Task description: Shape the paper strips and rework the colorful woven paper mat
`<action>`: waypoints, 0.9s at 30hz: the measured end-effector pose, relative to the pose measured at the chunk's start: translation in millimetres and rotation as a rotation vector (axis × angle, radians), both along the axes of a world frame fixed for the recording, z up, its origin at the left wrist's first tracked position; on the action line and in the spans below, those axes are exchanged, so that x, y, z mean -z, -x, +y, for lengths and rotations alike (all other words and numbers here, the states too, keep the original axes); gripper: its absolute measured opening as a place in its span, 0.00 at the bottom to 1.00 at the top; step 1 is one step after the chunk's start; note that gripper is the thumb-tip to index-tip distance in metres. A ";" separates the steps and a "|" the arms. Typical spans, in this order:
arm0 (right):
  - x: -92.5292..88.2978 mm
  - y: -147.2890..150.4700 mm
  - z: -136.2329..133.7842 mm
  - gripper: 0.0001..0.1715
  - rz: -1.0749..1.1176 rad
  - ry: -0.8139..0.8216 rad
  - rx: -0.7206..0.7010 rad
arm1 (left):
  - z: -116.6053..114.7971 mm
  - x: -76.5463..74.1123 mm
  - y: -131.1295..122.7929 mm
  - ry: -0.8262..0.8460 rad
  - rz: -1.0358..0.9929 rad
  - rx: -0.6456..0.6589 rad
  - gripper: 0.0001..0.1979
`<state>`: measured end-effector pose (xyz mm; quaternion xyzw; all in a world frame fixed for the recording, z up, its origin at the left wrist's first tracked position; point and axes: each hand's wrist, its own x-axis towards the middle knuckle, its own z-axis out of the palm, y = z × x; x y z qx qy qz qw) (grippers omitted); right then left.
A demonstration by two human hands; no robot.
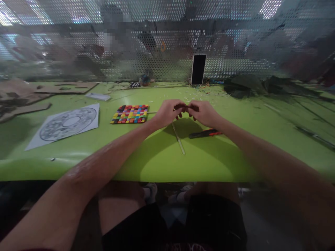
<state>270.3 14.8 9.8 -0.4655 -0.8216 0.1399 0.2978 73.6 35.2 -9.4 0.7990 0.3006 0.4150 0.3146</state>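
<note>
My left hand [171,111] and my right hand [200,111] meet fingertip to fingertip above the green table [162,164]. Both are closed in a pinch around something small and dark that I cannot make out. Below my left hand a thin pale stick [179,139] lies slanting on the table. Under my right wrist is a utility knife [202,133] with a dark body and a red part. A woven mat of many-coloured strips [131,114] lies left of my left hand, a thin pale stick reaching from its right side toward my wrist.
A sheet with a printed ring pattern [70,122] lies at the left, near cut cardboard [65,88] and a small white tray [98,97]. A phone [199,69] leans on the perforated metal screen [167,45]. Dark leaves [244,86] lie at the back right; pale scraps are scattered behind my hands.
</note>
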 end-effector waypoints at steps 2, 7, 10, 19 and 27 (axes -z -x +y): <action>0.0 0.3 -0.3 0.08 0.025 -0.012 -0.004 | 0.2 0.3 -0.3 0.018 -0.007 0.005 0.05; 0.6 0.6 -1.9 0.05 0.099 -0.041 -0.017 | 1.3 0.5 -2.5 0.117 -0.055 0.001 0.05; 1.5 1.1 -3.0 0.07 0.140 -0.054 -0.020 | -0.1 -2.1 -3.9 0.200 -0.082 -0.003 0.05; 3.8 4.2 -4.4 0.05 -0.038 -0.198 0.013 | -0.1 -3.9 -7.1 0.316 -0.107 -0.052 0.09; -8.7 12.9 -22.7 0.16 -0.410 -0.343 0.189 | -2.1 -1.2 -10.6 0.374 -0.209 0.010 0.13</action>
